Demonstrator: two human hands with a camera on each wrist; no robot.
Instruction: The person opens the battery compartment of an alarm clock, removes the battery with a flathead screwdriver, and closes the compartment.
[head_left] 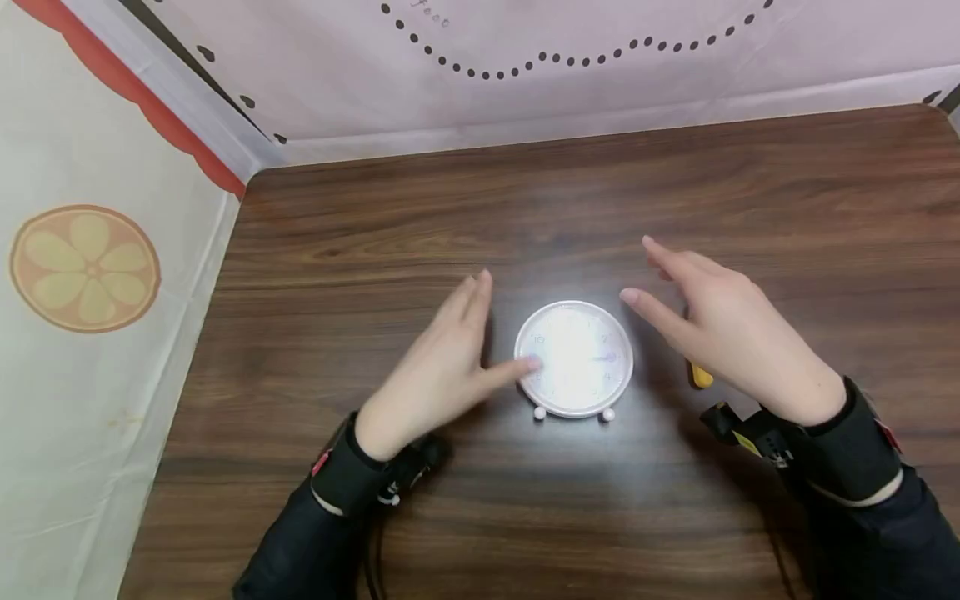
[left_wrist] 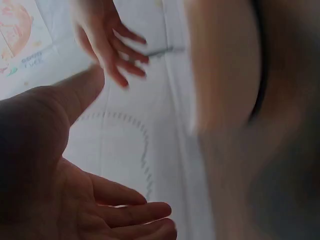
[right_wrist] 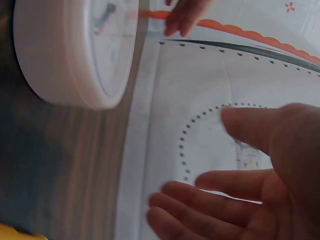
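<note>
Flat lies round white clock (head_left: 574, 358), glare-washed.

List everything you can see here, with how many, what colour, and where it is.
Alarm clock: one, white, lying face up mid-table between the hands.
Yellow object: one, mostly hidden under the right hand; cannot tell what it is.
Table: one, dark brown wood.
Backdrop cloth: white, black dotted lines, orange trim and fruit print at left.
Left hand: open, thumb tip at the clock's left rim.
Right hand: open, raised right of the clock.
</note>
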